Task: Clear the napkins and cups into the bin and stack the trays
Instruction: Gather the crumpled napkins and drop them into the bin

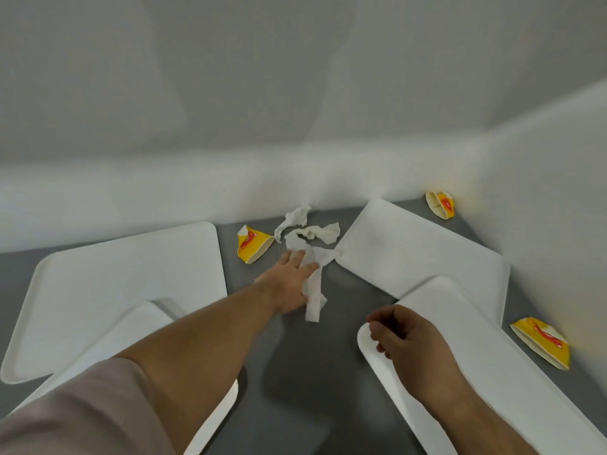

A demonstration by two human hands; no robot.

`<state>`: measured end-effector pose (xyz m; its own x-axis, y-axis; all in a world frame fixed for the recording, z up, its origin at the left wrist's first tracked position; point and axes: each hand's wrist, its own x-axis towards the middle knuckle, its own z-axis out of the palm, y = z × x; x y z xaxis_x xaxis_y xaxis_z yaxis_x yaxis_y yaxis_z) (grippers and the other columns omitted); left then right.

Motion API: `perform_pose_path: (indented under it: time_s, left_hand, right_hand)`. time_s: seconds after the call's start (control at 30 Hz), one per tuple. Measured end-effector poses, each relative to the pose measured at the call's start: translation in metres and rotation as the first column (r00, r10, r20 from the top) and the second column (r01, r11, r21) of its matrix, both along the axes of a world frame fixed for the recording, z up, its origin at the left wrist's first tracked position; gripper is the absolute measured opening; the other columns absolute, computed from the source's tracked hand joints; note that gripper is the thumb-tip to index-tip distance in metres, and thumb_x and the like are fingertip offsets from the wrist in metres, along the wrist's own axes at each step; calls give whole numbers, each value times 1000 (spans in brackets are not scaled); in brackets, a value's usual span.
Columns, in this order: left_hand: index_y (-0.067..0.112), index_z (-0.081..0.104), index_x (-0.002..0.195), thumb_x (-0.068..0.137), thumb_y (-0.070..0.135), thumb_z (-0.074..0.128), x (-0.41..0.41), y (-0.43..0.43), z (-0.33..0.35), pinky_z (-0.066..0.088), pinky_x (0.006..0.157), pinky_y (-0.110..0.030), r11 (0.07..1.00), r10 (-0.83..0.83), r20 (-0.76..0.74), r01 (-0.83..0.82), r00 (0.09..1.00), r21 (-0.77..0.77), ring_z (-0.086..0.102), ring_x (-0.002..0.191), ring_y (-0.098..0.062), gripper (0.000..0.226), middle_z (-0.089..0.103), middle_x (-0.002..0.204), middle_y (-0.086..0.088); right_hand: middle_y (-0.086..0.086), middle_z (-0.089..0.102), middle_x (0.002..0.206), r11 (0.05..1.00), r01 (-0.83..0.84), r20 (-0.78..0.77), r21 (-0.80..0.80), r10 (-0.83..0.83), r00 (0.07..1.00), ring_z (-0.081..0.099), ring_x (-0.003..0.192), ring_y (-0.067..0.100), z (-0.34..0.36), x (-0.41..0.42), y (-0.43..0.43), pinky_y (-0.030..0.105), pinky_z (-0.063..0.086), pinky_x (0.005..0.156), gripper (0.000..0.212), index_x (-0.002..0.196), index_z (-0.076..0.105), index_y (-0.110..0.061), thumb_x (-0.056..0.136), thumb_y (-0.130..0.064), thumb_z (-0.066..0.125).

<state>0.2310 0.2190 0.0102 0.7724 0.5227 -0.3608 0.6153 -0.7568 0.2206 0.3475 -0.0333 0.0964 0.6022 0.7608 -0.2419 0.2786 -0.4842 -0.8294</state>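
My left hand [289,280] reaches forward over the grey table and grips a white napkin [313,290] that hangs down from its fingers. Two more crumpled napkins [294,220] [320,232] lie just beyond it near the wall. A squashed yellow cup [252,245] lies left of the napkins, another yellow cup [440,204] in the far right corner, a third yellow cup [542,343] at the right edge. My right hand [404,333] hovers with curled fingers, holding nothing, over the near right tray [486,372].
Four white trays lie on the table: a far left tray [115,290], a near left tray [131,333] under my left arm, a far right tray [410,251] and the near right one. White walls [197,192] close in the back and right. No bin is in view.
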Motion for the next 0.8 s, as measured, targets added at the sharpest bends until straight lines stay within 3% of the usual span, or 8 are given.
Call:
perform_pose_path:
  time_s: [0.07,0.17,0.23,0.33,0.47,0.6,0.7,0.8]
  left_hand:
    - [38,32,156,93,46,63,-2,5,-4,26,123,-55,999,-9,12,10,1000,-53,-1,158,-28,70,7,172,0]
    - [28,62,130,90,43,69,-11,6,-7,38,114,-42,993,1,140,15,990,-113,37,145,-24,43,46,151,3]
    - [28,68,110,88,38,72,-18,4,-6,47,103,-37,992,37,197,-12,980,-125,56,121,-19,24,58,131,6]
    - [32,62,93,87,31,73,-30,-1,-5,50,93,-34,979,150,226,-112,963,-172,60,104,-16,13,65,115,6]
    - [29,56,88,84,17,70,-47,0,-4,52,83,-33,963,242,310,-187,919,-197,61,93,-18,19,66,104,4]
    - [26,54,88,86,9,66,-63,7,4,45,77,-24,957,273,352,-214,895,-198,55,90,-17,21,56,99,8]
    - [29,54,92,91,7,60,-77,11,12,43,78,-22,948,304,356,-242,884,-208,54,95,-15,22,54,105,11]
    - [36,53,91,96,11,55,-90,14,14,41,72,-18,944,312,334,-250,889,-215,54,95,-13,26,54,106,13]
  right_hand:
    - [-18,74,82,1000,-10,20,-5,10,1000,69,73,3,2,4,20,23,52,70,14,90,72,-35,95,-23,67]
    - [-14,72,80,998,-55,110,-22,57,992,67,77,5,3,12,60,22,51,72,12,90,72,-34,95,-26,65]
    - [-16,70,86,995,-97,152,-14,98,983,65,81,4,0,16,91,17,48,72,10,94,71,-31,96,-25,64]
    - [-23,66,90,990,-142,223,-7,140,965,61,83,-6,-7,20,142,6,41,70,11,95,67,-35,97,-25,63]
    - [-7,67,118,974,-225,322,-20,219,921,64,101,12,-29,21,210,23,46,87,25,116,69,-32,94,-22,63]
    - [5,33,159,916,-327,483,-232,400,779,36,143,31,-55,22,264,42,37,114,61,150,44,-37,93,-40,64]
    - [4,3,169,864,-251,486,-437,461,742,15,150,45,-72,25,288,59,32,116,76,156,17,-49,92,-57,57]
    - [10,3,168,795,-221,483,-565,536,692,21,147,52,-87,27,298,63,28,116,72,156,17,-47,93,-66,46]
